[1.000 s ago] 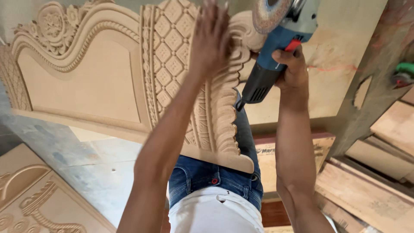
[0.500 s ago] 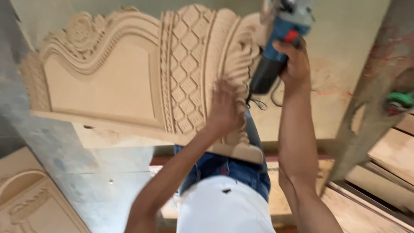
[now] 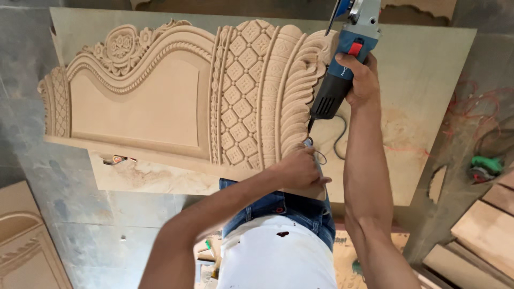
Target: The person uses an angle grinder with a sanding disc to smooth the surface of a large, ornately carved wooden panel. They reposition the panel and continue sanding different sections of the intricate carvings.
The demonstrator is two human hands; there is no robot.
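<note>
One carved wooden panel (image 3: 176,101) lies flat on a plain board (image 3: 428,80), its long axis running sideways across the person's front. The left hand (image 3: 300,168) presses down on the panel's near edge, fingers closed over it. Beyond, the right hand (image 3: 361,80) is wrapped tight around a blue angle grinder (image 3: 342,59), whose head sits just off the panel's scalloped right edge.

angle grinder (image 3: 342,59) disc cut off at top edge, left hand (image 3: 301,168) fingertips blurred
</note>
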